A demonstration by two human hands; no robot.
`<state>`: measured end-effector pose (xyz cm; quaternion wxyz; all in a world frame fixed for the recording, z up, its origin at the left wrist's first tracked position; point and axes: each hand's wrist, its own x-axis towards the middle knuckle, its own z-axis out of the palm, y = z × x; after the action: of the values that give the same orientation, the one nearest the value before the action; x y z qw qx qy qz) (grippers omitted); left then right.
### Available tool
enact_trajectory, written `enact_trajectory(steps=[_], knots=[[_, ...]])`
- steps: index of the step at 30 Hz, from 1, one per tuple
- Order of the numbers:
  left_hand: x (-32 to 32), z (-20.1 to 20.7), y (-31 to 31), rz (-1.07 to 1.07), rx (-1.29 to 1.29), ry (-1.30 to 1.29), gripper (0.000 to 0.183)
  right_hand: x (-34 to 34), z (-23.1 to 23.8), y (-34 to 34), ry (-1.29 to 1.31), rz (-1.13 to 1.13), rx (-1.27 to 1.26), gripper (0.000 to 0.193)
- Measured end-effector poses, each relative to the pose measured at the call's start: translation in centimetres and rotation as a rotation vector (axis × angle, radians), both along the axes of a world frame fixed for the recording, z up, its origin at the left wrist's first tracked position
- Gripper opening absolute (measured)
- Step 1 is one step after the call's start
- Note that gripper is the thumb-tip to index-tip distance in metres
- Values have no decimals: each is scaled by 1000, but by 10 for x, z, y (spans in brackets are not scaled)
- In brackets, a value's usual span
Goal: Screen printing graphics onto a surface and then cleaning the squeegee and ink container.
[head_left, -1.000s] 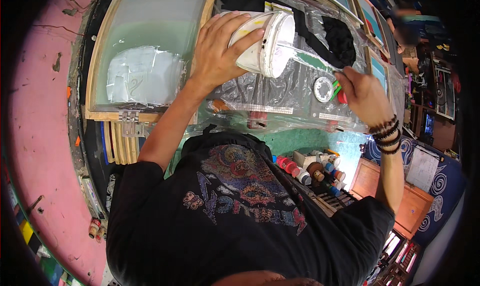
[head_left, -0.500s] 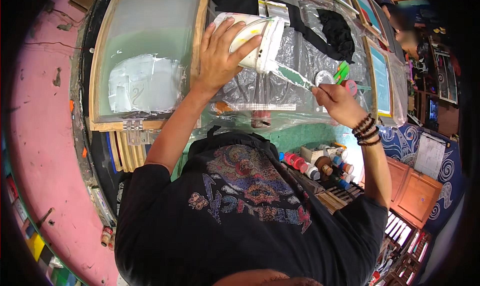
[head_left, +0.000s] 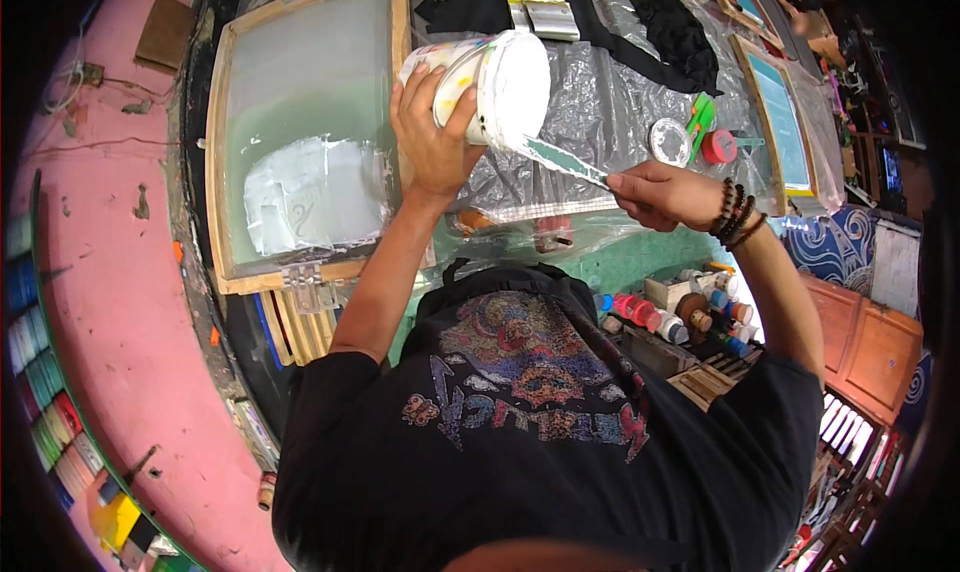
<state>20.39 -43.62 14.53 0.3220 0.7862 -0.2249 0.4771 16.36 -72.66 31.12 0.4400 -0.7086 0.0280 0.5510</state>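
My left hand (head_left: 432, 137) is wrapped round a white plastic tub (head_left: 470, 100), tipped on its side with its white-coated mouth turned to the right. Between the fingers and thumb of my right hand (head_left: 668, 194) is a narrow green spatula (head_left: 565, 159) smeared with white ink. Its far end reaches the lower rim of the tub. Left of the tub lies a wood-framed printing screen (head_left: 215, 187), with a patch of white ink (head_left: 315, 194) spread over the lower part of its mesh.
Clear plastic sheeting (head_left: 590, 77) covers the table. On it are a white-smeared round lid (head_left: 670, 142), a bright green tool (head_left: 702, 119), a red lid (head_left: 719, 146), black cloth (head_left: 672, 42) and a metal clamp (head_left: 545, 18). Several bottles (head_left: 690, 312) stand below the table's right side.
The tub has turned so that more of its white mouth shows. My right hand has drawn slightly left with the spatula, whose end stays at the rim. The whole view has shifted a little.
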Motion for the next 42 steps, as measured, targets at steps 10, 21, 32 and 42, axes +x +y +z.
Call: enact_trajectory(steps=[10, 21, 32, 42], knots=[[-1, -6, 6, 119, -43, -27, 92, -14, -33, 9, 206, -147, 407, 48], [0, -12, 7, 169, -19, -17, 96, -17, -38, 15, 313, -275, 530, 49], [0, -4, 5, 101, -98, 1, 94, 41, 5, 3, -219, 37, -259, 62], [-15, 19, 2, 28, -36, 152, 102, 94, 26, 9, -881, 357, -598, 67]])
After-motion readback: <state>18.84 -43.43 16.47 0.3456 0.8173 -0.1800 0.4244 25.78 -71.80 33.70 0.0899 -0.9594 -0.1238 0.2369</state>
